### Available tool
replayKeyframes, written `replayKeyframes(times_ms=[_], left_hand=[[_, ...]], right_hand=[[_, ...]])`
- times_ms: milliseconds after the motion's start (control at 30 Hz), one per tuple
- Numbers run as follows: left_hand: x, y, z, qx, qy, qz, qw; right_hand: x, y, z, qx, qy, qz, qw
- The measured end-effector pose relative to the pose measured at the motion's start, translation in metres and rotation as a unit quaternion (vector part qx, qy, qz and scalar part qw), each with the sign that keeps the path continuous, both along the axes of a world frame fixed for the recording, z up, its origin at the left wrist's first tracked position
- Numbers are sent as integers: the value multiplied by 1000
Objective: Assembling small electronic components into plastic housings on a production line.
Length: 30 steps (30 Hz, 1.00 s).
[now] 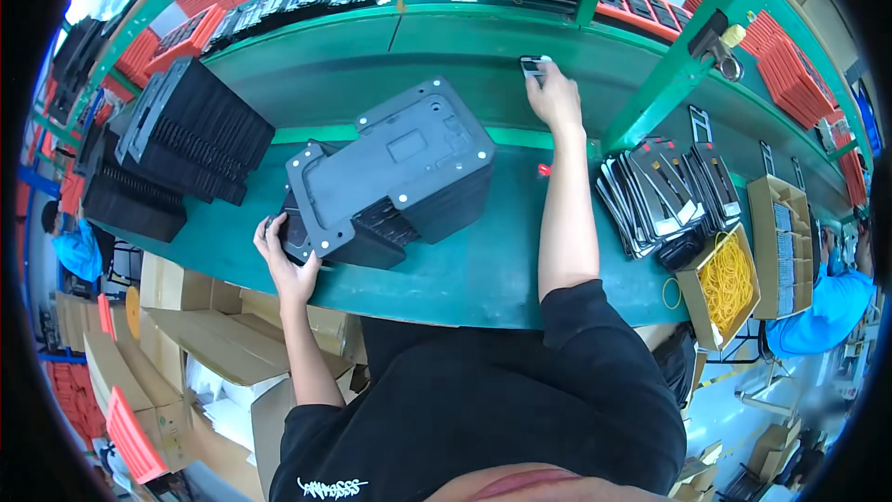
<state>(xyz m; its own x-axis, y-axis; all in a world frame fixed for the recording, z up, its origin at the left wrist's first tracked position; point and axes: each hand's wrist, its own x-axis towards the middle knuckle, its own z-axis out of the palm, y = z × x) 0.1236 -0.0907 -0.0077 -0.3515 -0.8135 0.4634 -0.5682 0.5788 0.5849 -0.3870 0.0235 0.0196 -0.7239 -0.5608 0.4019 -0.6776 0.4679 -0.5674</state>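
My left hand (290,270) grips the near left edge of a stack of black plastic trays, thumb and fingers spread around its corner. The top tray (400,163) is dark grey, with small round pale dots along its rim, and lies askew on the trays below. My right arm stretches to the back panel of the bench. There my right hand (556,98) touches a small phone-like device (534,65) with a pale face. The right fingers are partly blurred, so whether they hold or only touch it is unclear.
More black tray stacks (190,135) stand at the left. On the right are dark flat panels (655,191), a box of yellow rubber bands (728,279) and a divided cardboard box (767,214). A green post (692,51) rises behind. Open cartons (218,339) stand below the bench's left edge.
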Motion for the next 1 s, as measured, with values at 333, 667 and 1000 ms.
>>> replayKeyframes(times_ms=[333,667,1000], left_hand=[[1,5,3,4,1,22,1000],[0,7,10,10,22,14,1000],[0,13,12,25,31,22,999]], right_hand=[[17,-59,-24,117,63,77,988],[23,-81,-37,207,143,-6,968],[-16,23,74,-114,-22,-95,989]])
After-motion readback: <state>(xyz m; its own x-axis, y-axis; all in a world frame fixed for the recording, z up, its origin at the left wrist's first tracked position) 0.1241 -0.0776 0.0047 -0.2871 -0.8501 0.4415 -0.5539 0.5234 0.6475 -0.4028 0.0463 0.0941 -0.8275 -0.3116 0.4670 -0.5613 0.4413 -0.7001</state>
